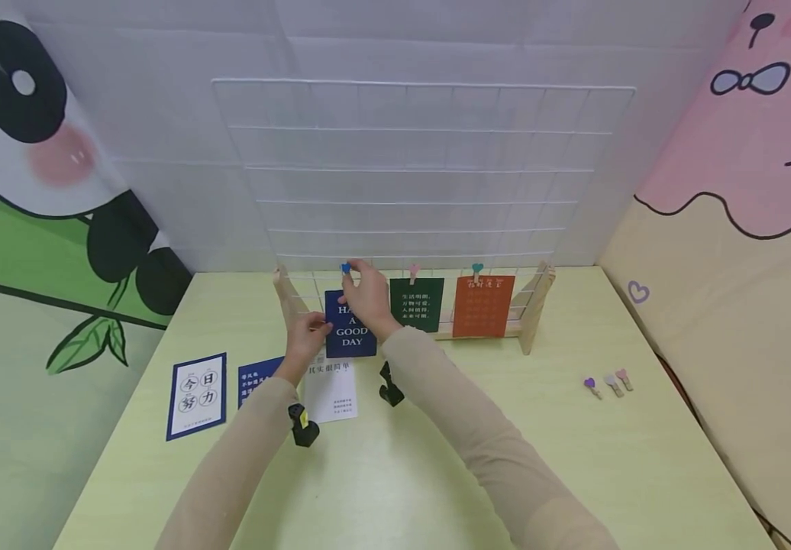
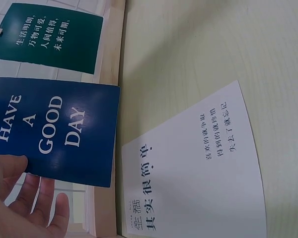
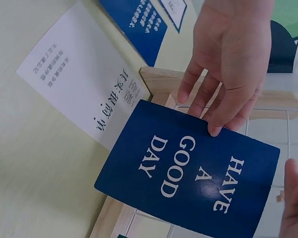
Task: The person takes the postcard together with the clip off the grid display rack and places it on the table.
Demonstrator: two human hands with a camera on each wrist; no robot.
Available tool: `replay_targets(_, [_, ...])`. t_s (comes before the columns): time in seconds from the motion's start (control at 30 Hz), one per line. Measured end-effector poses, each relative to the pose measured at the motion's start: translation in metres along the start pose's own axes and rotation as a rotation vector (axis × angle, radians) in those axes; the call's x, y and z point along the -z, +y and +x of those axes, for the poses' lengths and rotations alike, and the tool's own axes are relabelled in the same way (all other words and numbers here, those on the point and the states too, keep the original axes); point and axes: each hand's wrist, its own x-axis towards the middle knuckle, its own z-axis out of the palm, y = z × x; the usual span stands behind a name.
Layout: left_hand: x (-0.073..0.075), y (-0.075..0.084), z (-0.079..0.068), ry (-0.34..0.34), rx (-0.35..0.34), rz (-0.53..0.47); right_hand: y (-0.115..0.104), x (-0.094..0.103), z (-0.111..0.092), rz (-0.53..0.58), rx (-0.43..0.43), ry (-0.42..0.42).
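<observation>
the blue card (image 1: 351,331) is held before the wire grid (image 1: 405,169), pinched at its side edge by the left hand (image 1: 305,341); above it, a blue clip (image 1: 346,267) is pinched by the right hand (image 1: 370,296). if the card is let go before being well caught, it may be dropped or hung crooked.

A navy blue card (image 1: 351,336), printed HAVE A GOOD DAY in white capitals over four lines, is held lettering upright on the near side of the white wire grid (image 1: 423,169), toward its left end. The left hand (image 1: 306,342) pinches its left edge. The right hand (image 1: 369,296) pinches a small blue heart clip (image 1: 346,268) just above the card's top edge.
</observation>
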Motion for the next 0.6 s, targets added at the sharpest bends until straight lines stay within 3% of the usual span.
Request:
replay_targets(0.2, [0.0003, -0.0004, -0.0011, 0.008, -0.008, 0.011, -0.0012, 0.0010, 0.0002, 0.126, -0.041, -0.022])
replay_targets(0.6, [0.0039, -0.0010, -0.0029, 0.011, -0.010, 0.028, -0.0036, -0.0016, 0.0017, 0.013, 0.015, 0.052])
